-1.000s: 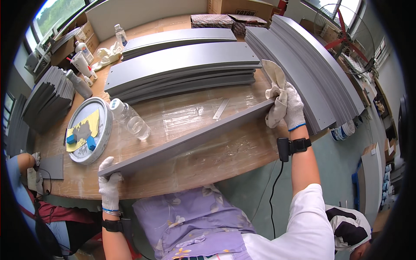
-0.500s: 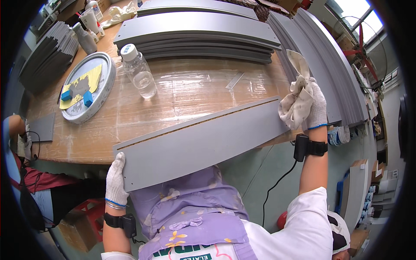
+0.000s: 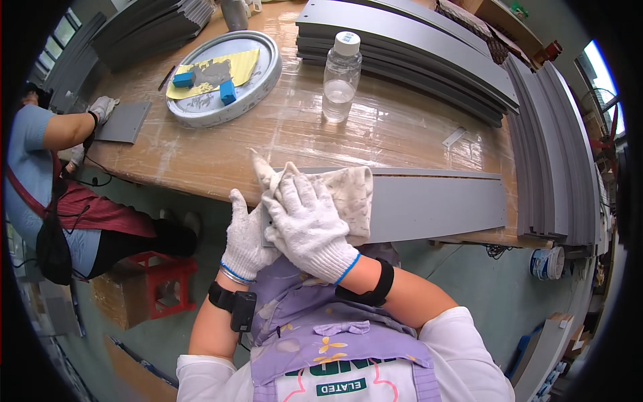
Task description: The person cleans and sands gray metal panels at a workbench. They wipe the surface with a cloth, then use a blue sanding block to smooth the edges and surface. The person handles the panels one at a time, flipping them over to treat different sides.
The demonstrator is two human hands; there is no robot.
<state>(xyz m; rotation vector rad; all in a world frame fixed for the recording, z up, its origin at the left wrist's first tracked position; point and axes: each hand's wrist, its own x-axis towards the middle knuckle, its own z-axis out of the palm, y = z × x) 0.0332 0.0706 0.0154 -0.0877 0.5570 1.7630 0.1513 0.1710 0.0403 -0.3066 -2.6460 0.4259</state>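
A long grey panel (image 3: 435,204) with a dark slot along its far side lies across the near table edge. My right hand (image 3: 308,224), in a white knitted glove, presses a stained white cloth (image 3: 351,197) onto the panel's left end, fingers laid over the fabric. At that same end, my gloved left hand (image 3: 242,238) holds the panel's edge; its thumb points up, and its other fingers are partly hidden by the right hand and panel.
A clear bottle (image 3: 338,90) stands beyond the panel. Left of it, a round lid (image 3: 207,117) carries yellow sandpaper (image 3: 244,67) and blue blocks (image 3: 228,92). Grey panel stacks (image 3: 402,33) lie at the back and right (image 3: 559,154). A co-worker (image 3: 74,134) works at left.
My right hand has swept the cloth leftward from the panel's right end to its left end, close to my left hand. The left thumb has lifted off the panel. The view has shifted left.
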